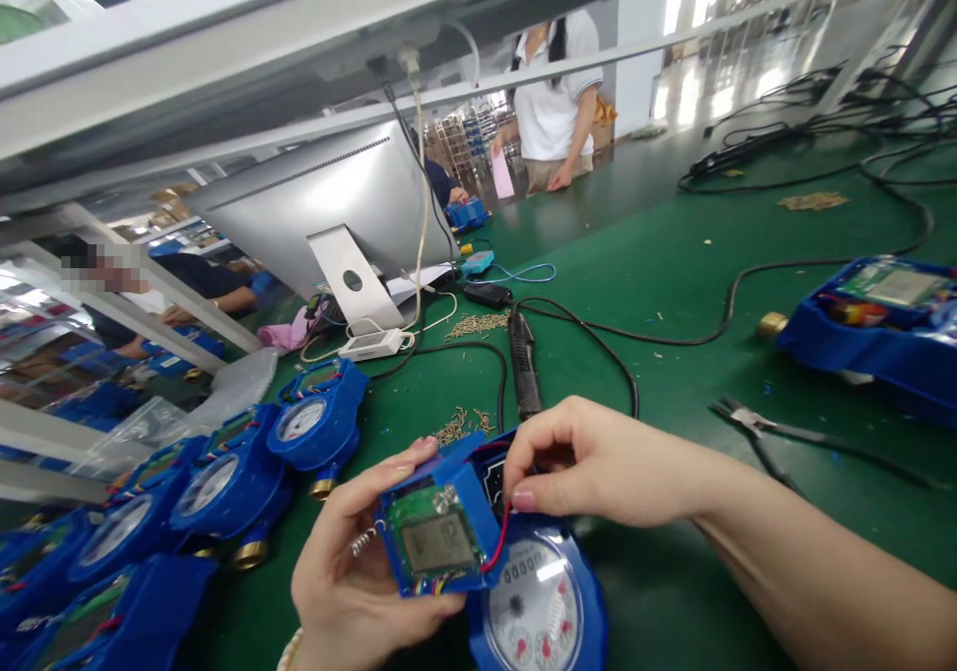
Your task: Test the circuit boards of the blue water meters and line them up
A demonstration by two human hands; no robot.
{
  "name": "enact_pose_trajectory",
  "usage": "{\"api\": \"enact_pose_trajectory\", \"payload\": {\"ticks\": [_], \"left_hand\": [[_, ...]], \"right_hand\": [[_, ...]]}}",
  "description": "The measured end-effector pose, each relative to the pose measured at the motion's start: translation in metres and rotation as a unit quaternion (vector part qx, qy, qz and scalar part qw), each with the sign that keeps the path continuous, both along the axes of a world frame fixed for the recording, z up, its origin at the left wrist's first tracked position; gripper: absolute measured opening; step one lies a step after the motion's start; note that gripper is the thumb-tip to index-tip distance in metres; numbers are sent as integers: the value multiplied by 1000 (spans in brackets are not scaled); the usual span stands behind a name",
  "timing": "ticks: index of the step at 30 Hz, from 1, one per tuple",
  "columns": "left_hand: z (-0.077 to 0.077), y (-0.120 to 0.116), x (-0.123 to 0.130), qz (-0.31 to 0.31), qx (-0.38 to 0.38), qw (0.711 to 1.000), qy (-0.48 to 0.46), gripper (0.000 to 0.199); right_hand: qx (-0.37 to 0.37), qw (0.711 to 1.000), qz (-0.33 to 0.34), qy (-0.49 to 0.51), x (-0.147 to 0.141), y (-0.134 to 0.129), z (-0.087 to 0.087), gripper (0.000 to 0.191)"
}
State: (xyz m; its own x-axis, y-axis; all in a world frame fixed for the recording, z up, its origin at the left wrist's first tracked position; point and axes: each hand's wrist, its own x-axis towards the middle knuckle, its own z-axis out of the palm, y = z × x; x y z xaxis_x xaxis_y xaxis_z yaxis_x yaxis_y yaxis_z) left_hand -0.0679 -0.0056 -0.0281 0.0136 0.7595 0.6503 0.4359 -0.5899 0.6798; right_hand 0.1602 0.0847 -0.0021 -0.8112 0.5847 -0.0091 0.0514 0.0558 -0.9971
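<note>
My left hand (pixel 359 551) is wrapped round a blue housing that holds a green circuit board with a grey display (pixel 440 543). Between the thumb and fingertips of my right hand (pixel 575 467) is a red wire (pixel 499 541), pinched above the housing's dark compartment. Joined below is a round water meter dial (pixel 534 601) in a blue body, with red pointers under its clear cover. A coiled spring (pixel 364 541) sticks out by my left fingers. What lies beneath my right fingers is partly hidden.
Several blue meters (pixel 213 487) stand at the left. A black screwdriver (pixel 523 362), small screws (pixel 478 325) and cables lie ahead. Pliers (pixel 748 420) and another blue meter (pixel 867 342) are at the right. Beyond the monitor (pixel 336 212) a person (pixel 557 103) stands.
</note>
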Motion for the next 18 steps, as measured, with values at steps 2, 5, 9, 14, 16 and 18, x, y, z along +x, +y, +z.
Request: {"api": "enact_pose_trajectory", "payload": {"ticks": [2,5,9,14,16,18], "left_hand": [[-2,-1,2,-6,16,1000,12,65],[-4,-2,6,-17,28,998,46,68],[-5,-2,9,11,47,996,77,68],[-5,-2,12,86,60,989,101,67],[-5,-2,11,126,75,982,115,67],[-8,-3,10,137,67,980,130,68]], "right_hand": [[77,997,-2,3,-4,-5,0,6],[195,981,-5,19,-9,-12,-1,6],[279,957,-41,62,-19,-17,-7,12],[335,933,-77,107,-29,-20,-19,21],[345,928,-86,110,-31,-22,-22,21],[353,924,-104,108,-31,-23,-22,19]]}}
